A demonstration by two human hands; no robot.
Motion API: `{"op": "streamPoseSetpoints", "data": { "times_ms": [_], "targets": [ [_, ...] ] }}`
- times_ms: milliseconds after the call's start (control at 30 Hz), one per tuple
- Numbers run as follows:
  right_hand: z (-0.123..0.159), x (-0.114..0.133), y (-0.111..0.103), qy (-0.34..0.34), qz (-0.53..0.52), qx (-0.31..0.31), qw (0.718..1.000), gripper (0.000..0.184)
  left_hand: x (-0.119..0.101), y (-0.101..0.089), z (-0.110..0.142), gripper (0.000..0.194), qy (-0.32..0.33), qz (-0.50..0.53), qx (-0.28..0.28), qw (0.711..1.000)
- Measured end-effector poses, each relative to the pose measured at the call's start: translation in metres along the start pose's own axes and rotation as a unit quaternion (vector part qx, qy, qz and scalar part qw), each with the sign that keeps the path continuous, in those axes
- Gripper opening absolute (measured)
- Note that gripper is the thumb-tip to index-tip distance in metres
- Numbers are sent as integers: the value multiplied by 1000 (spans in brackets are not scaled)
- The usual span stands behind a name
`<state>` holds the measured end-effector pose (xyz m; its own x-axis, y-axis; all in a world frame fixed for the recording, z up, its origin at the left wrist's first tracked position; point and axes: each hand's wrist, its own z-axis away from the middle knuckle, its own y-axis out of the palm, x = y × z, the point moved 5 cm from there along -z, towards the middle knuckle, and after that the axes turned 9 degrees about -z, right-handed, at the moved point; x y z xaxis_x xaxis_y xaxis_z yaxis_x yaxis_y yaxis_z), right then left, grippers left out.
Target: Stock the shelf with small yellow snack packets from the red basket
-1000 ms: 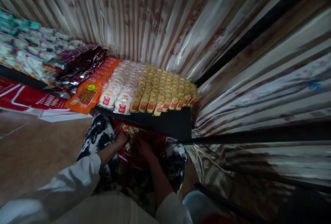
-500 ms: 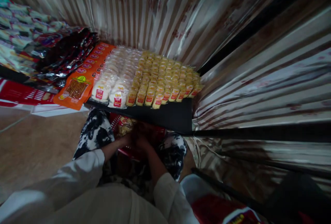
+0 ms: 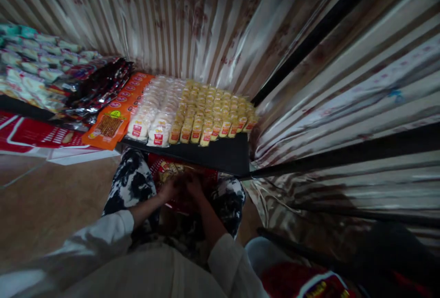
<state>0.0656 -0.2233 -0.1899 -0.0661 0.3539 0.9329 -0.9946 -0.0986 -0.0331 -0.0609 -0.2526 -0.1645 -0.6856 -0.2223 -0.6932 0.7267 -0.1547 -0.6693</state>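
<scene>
Between my knees is a red package (image 3: 178, 206), under the edge of the black shelf. Small yellow-wrapped snacks (image 3: 168, 168) show at its left side. Over it, my left hand (image 3: 169, 188) is close by those snacks. A little to the right, my right hand (image 3: 194, 184) reaches over the same package, close to the left one. Deep shadow and blur hide the fingers of both hands, so I cannot make out what they hold, if anything.
On the black shelf (image 3: 227, 153) stand rows of yellow packets (image 3: 209, 114), white round-snack packets (image 3: 154, 114), an orange pretzel-stick bag (image 3: 112, 126), dark shiny bags (image 3: 99, 82) and white-green packets (image 3: 41, 59). Striped curtains (image 3: 206, 23) hang behind. A red bag (image 3: 292, 279) lies lower right.
The whole view has shifted slightly, with the shelf goods lower in it. My hands have moved a little apart over the red package, and more of the yellow-wrapped snacks shows.
</scene>
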Motion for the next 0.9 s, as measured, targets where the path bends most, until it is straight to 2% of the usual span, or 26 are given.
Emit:
{"op": "streamPoseSetpoints", "data": {
  "times_ms": [67,167,267,533,733,900],
  "targets": [
    [6,11,-4,5,-47,-19,999,36,-8,-8,8,36,21,-34,-21,999],
    [16,30,-9,-7,-109,-12,994,39,-28,-23,21,39,71,-46,-51,995],
    [26,45,-15,-8,-154,-15,988,45,-47,-34,33,42,115,-50,-55,991],
    [44,71,-19,5,-219,-54,974,48,-80,-46,54,51,159,-58,-69,983],
    [48,99,-26,-46,-238,-26,970,43,-99,-67,50,35,138,52,-102,984],
    [47,117,-40,-91,-143,-70,983,35,-108,-78,38,36,72,213,-37,974]
  ]
}}
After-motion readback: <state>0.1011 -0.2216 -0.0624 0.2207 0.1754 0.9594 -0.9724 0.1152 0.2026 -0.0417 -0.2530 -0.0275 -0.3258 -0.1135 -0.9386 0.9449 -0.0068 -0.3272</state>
